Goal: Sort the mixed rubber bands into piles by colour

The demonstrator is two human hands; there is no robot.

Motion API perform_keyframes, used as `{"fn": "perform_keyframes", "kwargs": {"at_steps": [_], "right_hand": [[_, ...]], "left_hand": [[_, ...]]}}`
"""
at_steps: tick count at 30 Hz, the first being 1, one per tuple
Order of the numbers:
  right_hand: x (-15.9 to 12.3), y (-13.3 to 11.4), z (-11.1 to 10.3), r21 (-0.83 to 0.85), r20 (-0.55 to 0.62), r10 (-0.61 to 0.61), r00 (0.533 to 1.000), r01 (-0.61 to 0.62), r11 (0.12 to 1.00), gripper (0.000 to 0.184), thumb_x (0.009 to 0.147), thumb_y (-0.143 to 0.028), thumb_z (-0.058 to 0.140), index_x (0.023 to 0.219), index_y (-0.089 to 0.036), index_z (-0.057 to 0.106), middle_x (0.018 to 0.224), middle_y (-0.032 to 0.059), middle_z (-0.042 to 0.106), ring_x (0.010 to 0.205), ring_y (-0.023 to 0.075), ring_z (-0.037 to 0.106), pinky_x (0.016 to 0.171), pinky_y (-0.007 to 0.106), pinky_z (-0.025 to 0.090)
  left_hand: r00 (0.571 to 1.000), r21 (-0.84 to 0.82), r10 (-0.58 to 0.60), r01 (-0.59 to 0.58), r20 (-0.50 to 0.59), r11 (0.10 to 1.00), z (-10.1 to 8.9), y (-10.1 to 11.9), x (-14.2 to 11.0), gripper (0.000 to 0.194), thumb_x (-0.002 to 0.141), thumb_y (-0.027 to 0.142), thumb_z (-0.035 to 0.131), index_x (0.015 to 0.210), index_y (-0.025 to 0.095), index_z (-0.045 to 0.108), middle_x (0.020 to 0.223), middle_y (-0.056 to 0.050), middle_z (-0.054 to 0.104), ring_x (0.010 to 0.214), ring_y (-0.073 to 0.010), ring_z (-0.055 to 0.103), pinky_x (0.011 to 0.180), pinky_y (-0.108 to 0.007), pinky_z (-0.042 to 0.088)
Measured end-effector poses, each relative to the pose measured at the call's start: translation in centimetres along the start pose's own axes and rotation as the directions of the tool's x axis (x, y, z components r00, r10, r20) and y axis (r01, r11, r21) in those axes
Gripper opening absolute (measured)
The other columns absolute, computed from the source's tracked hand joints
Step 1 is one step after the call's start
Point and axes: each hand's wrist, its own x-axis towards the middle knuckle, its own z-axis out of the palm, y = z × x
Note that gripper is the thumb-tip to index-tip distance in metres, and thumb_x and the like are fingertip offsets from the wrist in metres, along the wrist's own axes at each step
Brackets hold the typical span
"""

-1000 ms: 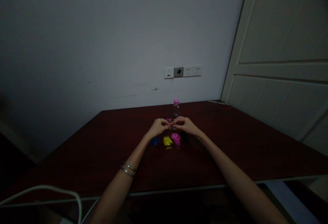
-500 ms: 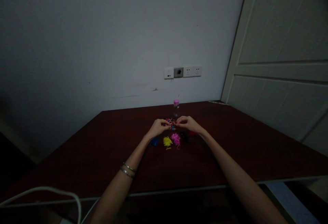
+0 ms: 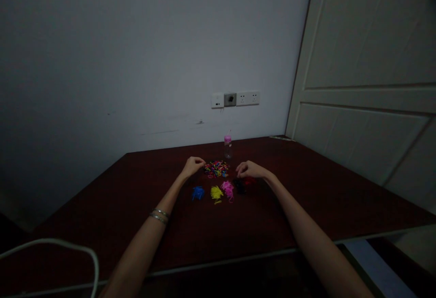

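A mixed heap of small coloured rubber bands (image 3: 217, 168) lies on the dark red table. At the heap's left edge is my left hand (image 3: 193, 166), its thumb and fingertips drawn together; anything between them is too small to see. My right hand (image 3: 251, 170) is right of the heap, fingers curled together and pointing down over a black pile (image 3: 240, 186). Whatever it pinches is hidden. Nearer me lie single-colour piles: blue rubber bands (image 3: 197, 193), yellow rubber bands (image 3: 216, 192) and pink rubber bands (image 3: 228, 190). A dim red pile (image 3: 250, 181) shows beneath my right wrist.
Behind the heap stands a clear bottle (image 3: 228, 148) with a pink lid. Wall sockets (image 3: 247, 98) sit above the table (image 3: 163, 239) at the back. A white cable (image 3: 61, 243) loops at the front left, and a pale panelled door (image 3: 361, 143) stands on the right.
My hands have moved apart from over the mixed heap: the left to its left edge, the right to above the black pile. More of the heap and the blue pile now show. The view has shifted slightly.
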Motion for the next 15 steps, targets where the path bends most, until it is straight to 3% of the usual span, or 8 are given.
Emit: {"fn": "perform_keyframes", "kwargs": {"at_steps": [9, 12, 15], "right_hand": [[-0.1, -0.4, 0.0, -0.039, -0.008, -0.031, 0.999, 0.031, 0.999, 0.014, 0.061, -0.022, 0.062, 0.068, -0.016, 0.072, 0.09, 0.0059, 0.065, 0.081, 0.0172, 0.059, 0.074, 0.026, 0.044], [-0.1, -0.4, -0.2, -0.012, -0.05, -0.036, 0.998, 0.036, 0.999, 0.013, 0.062, -0.024, 0.062, 0.066, -0.016, 0.071, 0.086, 0.0049, 0.066, 0.078, 0.0168, 0.06, 0.073, 0.026, 0.045], [0.0, -0.2, -0.5, 0.079, -0.134, 0.032, 0.99, -0.022, 0.997, 0.016, 0.065, -0.027, 0.06, 0.069, -0.014, 0.07, 0.077, 0.0046, 0.067, 0.071, 0.016, 0.06, 0.066, 0.026, 0.046]], "left_hand": [[0.999, -0.012, -0.037, 0.037, 0.012, 0.999, 0.3, -1.9, -0.6, 0.028, 0.066, 0.03, 0.052, 0.075, 0.01, 0.07, 0.074, -0.006, 0.068, 0.072, -0.0176, 0.06, 0.066, -0.024, 0.044], [0.999, -0.001, -0.033, 0.033, 0.025, 0.999, 0.3, -2.0, -0.8, 0.027, 0.066, 0.03, 0.053, 0.074, 0.01, 0.07, 0.073, -0.007, 0.068, 0.071, -0.0175, 0.06, 0.065, -0.024, 0.043], [0.999, 0.018, -0.034, 0.033, 0.03, 0.999, 0.4, -2.2, -0.9, 0.025, 0.066, 0.029, 0.054, 0.074, 0.011, 0.07, 0.073, -0.006, 0.068, 0.071, -0.017, 0.06, 0.065, -0.023, 0.043]]}}
